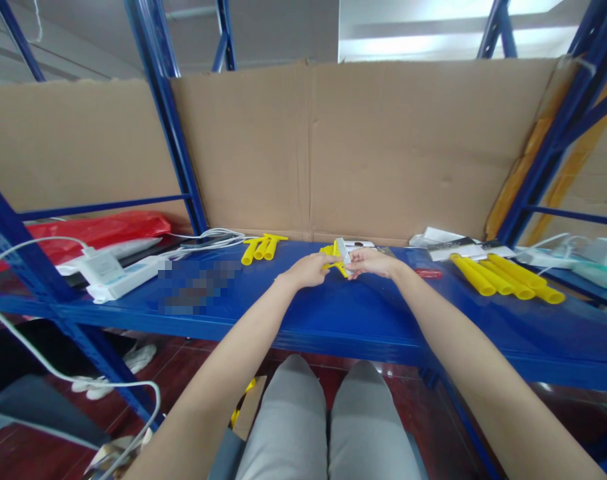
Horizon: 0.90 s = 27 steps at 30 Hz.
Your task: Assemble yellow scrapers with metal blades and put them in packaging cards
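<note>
Over the middle of the blue shelf, my left hand (pixel 312 270) is closed on a yellow plastic piece (pixel 338 266). My right hand (pixel 371 263) pinches a small flat whitish-grey piece (pixel 343 251), which stands upright against the yellow one. The two hands are close together, with both pieces between them. Fine detail of the pieces is too small to tell. Behind my right hand lies a white item (pixel 359 245), partly covered by it. A red object (pixel 428 273) rests just right of my right wrist.
Yellow T-shaped parts (pixel 259 248) lie at the back left. Several yellow tubes (pixel 506 277) lie at the right beside black-and-white packets (pixel 453 249). A white power strip (pixel 128 277) with cables is at the left. Cardboard (pixel 383 147) walls the back; blue posts (pixel 168 120) rise from the shelf.
</note>
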### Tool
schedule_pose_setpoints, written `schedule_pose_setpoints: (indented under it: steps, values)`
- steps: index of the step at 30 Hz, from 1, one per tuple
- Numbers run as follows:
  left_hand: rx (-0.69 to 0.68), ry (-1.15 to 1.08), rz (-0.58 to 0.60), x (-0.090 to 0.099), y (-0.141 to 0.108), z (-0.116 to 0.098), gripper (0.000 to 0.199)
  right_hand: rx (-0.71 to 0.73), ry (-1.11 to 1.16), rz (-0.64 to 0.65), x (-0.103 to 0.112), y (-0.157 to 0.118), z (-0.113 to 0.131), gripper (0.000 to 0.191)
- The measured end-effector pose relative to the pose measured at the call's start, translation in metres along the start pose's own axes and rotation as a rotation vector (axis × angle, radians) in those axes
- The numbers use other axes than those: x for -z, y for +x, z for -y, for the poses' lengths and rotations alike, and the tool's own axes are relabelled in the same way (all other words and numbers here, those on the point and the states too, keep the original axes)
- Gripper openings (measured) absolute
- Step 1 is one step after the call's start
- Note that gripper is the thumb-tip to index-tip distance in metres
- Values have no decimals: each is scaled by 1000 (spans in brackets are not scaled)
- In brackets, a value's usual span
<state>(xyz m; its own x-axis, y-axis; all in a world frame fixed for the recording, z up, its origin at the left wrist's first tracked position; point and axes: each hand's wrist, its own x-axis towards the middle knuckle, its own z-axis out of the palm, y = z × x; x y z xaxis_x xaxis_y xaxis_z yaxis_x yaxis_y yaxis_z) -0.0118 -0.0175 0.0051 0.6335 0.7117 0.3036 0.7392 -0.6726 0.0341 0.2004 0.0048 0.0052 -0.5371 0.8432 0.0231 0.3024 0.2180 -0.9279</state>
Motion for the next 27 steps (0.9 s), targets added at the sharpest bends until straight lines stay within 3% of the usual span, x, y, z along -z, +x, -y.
schedule_pose_setpoints:
  steps: [11,19,27]
  values:
    - [28,7,70,1,-3,2,54,-92,-15,-82,-4,0,2,17]
    - [15,-9,107,3,-4,2,56,27,-88,-237,-9,2,5,13]
    - [21,-6,114,2,-4,1,56,34,-213,-295,-12,2,9,21]
